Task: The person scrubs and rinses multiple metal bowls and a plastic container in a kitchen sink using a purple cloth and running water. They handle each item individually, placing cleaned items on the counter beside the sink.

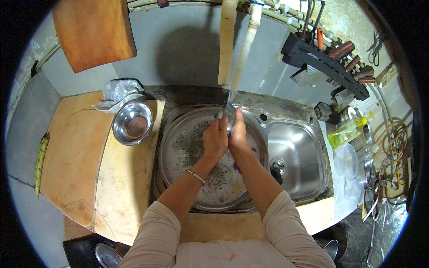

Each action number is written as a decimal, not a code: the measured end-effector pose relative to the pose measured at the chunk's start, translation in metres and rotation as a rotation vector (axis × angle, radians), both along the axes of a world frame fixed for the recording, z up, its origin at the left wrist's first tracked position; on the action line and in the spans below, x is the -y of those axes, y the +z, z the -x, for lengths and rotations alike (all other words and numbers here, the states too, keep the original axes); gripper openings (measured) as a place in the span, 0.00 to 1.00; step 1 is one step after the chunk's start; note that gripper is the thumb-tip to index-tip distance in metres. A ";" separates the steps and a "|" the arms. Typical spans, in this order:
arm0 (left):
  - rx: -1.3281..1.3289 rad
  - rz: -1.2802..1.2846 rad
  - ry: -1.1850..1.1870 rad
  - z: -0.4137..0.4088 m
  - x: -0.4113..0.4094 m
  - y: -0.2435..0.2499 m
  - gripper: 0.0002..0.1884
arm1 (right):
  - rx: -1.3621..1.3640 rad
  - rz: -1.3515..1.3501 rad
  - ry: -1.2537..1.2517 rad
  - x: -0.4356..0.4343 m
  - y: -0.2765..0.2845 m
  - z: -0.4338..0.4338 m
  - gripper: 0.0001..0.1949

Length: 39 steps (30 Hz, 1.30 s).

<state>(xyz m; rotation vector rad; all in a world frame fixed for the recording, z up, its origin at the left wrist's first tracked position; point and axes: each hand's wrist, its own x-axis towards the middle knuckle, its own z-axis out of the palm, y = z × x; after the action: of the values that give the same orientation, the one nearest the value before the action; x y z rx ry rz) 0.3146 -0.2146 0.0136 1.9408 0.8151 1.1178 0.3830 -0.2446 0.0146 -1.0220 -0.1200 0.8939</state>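
Observation:
Water runs from a white pipe (247, 43) onto both hands, which are close together over a large round metal basin (163, 147). My left hand (215, 138), with a bangle (195, 176) on its wrist, is at the near left of the stream. My right hand (238, 131) is just to its right, slightly blurred. Something clear and shiny shows between the hands; whether it is only water or also a held object, I cannot tell. Soapy, bubbly water (214, 181) fills the basin, and purple bits show near my right forearm.
An empty-looking steel bowl (133, 123) and a grey cloth (122, 93) sit on the left counter. Right of the basin is a steel sink bowl (295, 150) with a dark scrubber (276, 175). A yellow-green bottle (347, 133) and plastic containers stand farther right, below a wall knife rack (328, 63).

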 end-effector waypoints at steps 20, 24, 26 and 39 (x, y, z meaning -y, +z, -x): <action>0.327 1.091 -0.165 -0.003 -0.044 -0.041 0.18 | 0.365 0.108 -0.075 0.031 -0.006 0.001 0.31; 0.461 1.295 -0.199 -0.007 -0.004 -0.025 0.17 | 0.508 0.165 -0.328 0.029 -0.033 -0.006 0.31; 0.349 1.413 -0.379 0.005 -0.052 -0.046 0.17 | 0.358 0.339 0.032 0.049 0.015 -0.009 0.28; -0.310 0.034 -0.235 0.027 -0.048 0.021 0.21 | -0.086 0.234 0.209 0.024 -0.063 -0.040 0.19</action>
<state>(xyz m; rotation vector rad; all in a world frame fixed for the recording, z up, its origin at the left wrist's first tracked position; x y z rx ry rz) 0.2878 -0.1668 0.0347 2.1476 0.7353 0.6703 0.4229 -0.2682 -0.0481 -1.2015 -0.0501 1.1611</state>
